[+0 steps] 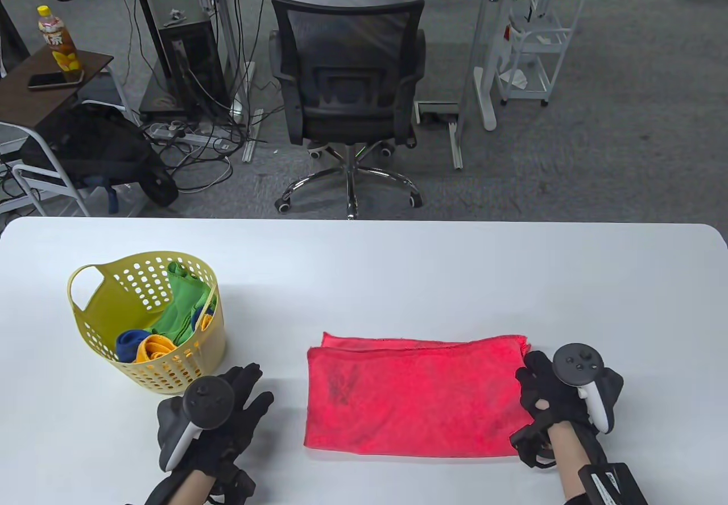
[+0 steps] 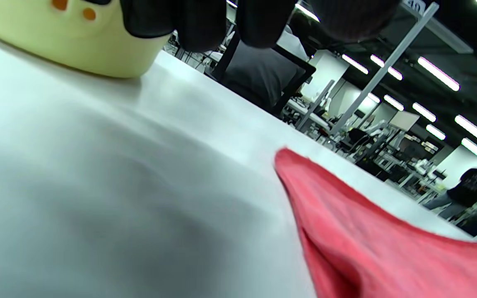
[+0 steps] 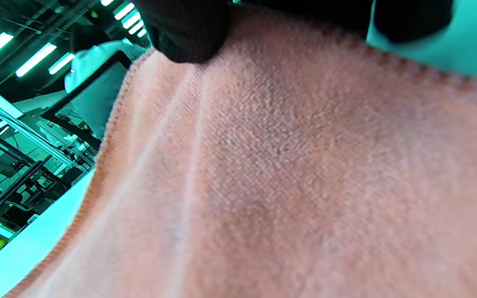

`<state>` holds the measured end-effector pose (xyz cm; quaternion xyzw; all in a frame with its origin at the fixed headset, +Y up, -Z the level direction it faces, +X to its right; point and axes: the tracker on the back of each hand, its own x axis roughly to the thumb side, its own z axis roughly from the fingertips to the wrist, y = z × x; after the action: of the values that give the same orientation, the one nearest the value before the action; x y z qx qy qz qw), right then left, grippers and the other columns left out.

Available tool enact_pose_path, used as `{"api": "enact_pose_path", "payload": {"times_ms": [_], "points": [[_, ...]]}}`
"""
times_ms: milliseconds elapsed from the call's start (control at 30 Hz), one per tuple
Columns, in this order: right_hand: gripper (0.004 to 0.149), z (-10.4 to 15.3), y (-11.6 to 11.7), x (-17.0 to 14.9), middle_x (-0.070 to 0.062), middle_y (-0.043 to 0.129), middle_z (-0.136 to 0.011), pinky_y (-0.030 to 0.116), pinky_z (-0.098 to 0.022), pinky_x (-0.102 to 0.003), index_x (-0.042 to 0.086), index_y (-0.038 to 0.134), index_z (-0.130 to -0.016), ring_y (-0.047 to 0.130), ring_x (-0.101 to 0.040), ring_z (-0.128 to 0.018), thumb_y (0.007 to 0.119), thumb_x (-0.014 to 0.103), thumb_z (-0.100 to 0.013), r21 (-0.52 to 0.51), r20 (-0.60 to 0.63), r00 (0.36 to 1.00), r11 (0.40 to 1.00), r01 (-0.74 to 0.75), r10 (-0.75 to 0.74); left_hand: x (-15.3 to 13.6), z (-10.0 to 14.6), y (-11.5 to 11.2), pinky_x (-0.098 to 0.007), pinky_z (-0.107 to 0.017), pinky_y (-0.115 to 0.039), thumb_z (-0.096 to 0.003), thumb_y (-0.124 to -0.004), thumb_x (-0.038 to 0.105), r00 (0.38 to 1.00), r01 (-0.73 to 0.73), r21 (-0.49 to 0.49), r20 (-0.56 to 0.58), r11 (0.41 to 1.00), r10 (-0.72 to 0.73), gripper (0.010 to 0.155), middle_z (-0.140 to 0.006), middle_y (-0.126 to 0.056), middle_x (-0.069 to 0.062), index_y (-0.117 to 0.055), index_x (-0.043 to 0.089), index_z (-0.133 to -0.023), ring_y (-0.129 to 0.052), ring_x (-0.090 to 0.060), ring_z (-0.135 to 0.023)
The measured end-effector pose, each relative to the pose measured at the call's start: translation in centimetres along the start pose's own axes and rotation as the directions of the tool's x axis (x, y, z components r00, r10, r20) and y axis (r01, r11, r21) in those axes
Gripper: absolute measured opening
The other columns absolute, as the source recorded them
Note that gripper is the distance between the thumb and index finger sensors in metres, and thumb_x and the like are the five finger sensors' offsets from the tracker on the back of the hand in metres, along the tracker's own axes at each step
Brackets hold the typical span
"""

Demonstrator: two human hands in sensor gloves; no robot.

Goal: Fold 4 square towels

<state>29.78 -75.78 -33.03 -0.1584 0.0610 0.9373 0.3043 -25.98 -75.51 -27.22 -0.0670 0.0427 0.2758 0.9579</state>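
One red towel (image 1: 415, 394), of napped terry cloth with a stitched hem, lies folded once into a long rectangle on the white table (image 1: 398, 266), near its front edge and right of centre; two layered edges show along its far side. One yellow plastic basket (image 1: 149, 323), round, perforated and with a loop handle, stands at the left, well apart from the red towel. It holds three bunched towels: one green towel (image 1: 185, 309), one blue towel (image 1: 129, 343) and one orange towel (image 1: 158, 347).

The left hand (image 1: 219, 414), gloved in black, hovers or rests just in front of the basket, fingers (image 1: 250, 383) loosely spread and extended, holding nothing; whether it touches the table cannot be told. The right hand (image 1: 563, 397) sits at the red towel's right end; in the right wrist view its fingers (image 3: 184, 31) press on the cloth at the hem, though whether they pinch it cannot be told.
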Motion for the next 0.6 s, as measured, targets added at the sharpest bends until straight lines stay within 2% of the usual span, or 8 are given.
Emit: {"api": "enact_pose_path", "payload": {"times_ms": [33,100,200,300,367,467,533,600], "points": [[0.042,0.3,-0.6,0.4,-0.021,0.099,-0.074,0.086,-0.042,-0.051,0.013,0.072,-0.094,0.106,-0.023,-0.043,0.075,0.027,-0.054,-0.006,-0.005,0.999,0.999,-0.036,0.036,-0.2,-0.1,0.0,-0.061,-0.084,-0.045,-0.0501,-0.068,0.059,1.0,-0.023,-0.001,0.005,1.0,0.023,0.07,-0.121,-0.056,-0.01,-0.059,0.032,-0.113,-0.057,-0.043,-0.113],[0.042,1.0,-1.8,1.8,-0.016,0.102,-0.056,0.089,-0.032,-0.044,0.01,0.075,-0.092,0.102,-0.013,-0.024,0.078,0.029,-0.054,-0.034,0.001,0.997,0.996,-0.077,0.077,-0.3,-0.2,0.0,-0.061,-0.085,-0.044,-0.0503,-0.068,0.059,1.0,-0.029,-0.015,0.012,0.999,0.029,0.07,-0.121,-0.054,-0.01,-0.058,0.032,-0.114,-0.056,-0.043,-0.113],[0.044,2.3,-2.4,5.2,-0.014,0.101,-0.052,0.09,-0.028,-0.039,0.007,0.074,-0.092,0.099,-0.009,-0.018,0.08,0.029,-0.054,-0.049,0.038,0.997,0.997,-0.058,0.06,-0.3,-0.2,0.0,-0.061,-0.085,-0.045,-0.05,-0.068,0.06,0.999,0.028,0.001,0.028,1.0,-0.028,0.07,-0.121,-0.055,-0.01,-0.059,0.032,-0.113,-0.056,-0.042,-0.113],[0.044,3.6,-1.1,9.9,-0.014,0.101,-0.053,0.09,-0.027,-0.039,0.005,0.074,-0.092,0.1,-0.009,-0.018,0.081,0.028,-0.054,-0.05,0.109,0.994,0.998,-0.024,0.03,-0.5,-0.1,0.0,-0.061,-0.084,-0.046,-0.05,-0.068,0.06,0.999,0.007,-0.01,0.037,1.0,-0.007,0.069,-0.121,-0.055,-0.01,-0.059,0.033,-0.113,-0.058,-0.042,-0.113],[0.045,4.1,1.0,13.1,-0.014,0.1,-0.055,0.091,-0.028,-0.038,0.005,0.073,-0.092,0.101,-0.008,-0.019,0.081,0.028,-0.054,-0.013,0.15,0.988,1.0,-0.019,0.02,-0.6,-0.1,0.2,-0.06,-0.084,-0.046,-0.0502,-0.068,0.059,0.999,-0.018,-0.01,0.039,1.0,0.019,0.069,-0.121,-0.055,-0.011,-0.059,0.033,-0.113,-0.059,-0.042,-0.113],[0.045,4.4,6.2,18.2,-0.015,0.1,-0.056,0.091,-0.028,-0.038,0.003,0.072,-0.093,0.102,-0.008,-0.02,0.081,0.027,-0.055,0.108,0.19,0.982,0.994,-0.023,0.002,-0.9,-0.1,0.4,-0.06,-0.084,-0.046,-0.0501,-0.068,0.059,0.999,-0.021,-0.005,0.03,1.0,0.021,0.069,-0.121,-0.055,-0.011,-0.06,0.033,-0.113,-0.059,-0.042,-0.112],[0.048,4.2,9.7,20.4,-0.017,0.099,-0.062,0.091,-0.032,-0.042,0.002,0.069,-0.094,0.104,-0.011,-0.026,0.08,0.027,-0.055,0.192,0.21,0.978,0.98,-0.052,0.011,-1.2,-0.2,0.3,-0.06,-0.084,-0.047,-0.0501,-0.068,0.059,1.0,-0.024,-0.008,0.017,1.0,0.024,0.069,-0.121,-0.055,-0.011,-0.06,0.033,-0.113,-0.06,-0.042,-0.112],[0.055,3.8,12.8,21.8,-0.021,0.095,-0.073,0.089,-0.039,-0.048,0.0,0.063,-0.099,0.107,-0.019,-0.038,0.078,0.031,-0.055,0.325,0.206,0.979,0.943,-0.072,0.004,-1.4,-0.3,0.2,-0.06,-0.084,-0.047,-0.0502,-0.068,0.059,1.0,-0.022,-0.005,0.006,1.0,0.022,0.068,-0.121,-0.056,-0.011,-0.061,0.033,-0.113,-0.061,-0.042,-0.112]]}}
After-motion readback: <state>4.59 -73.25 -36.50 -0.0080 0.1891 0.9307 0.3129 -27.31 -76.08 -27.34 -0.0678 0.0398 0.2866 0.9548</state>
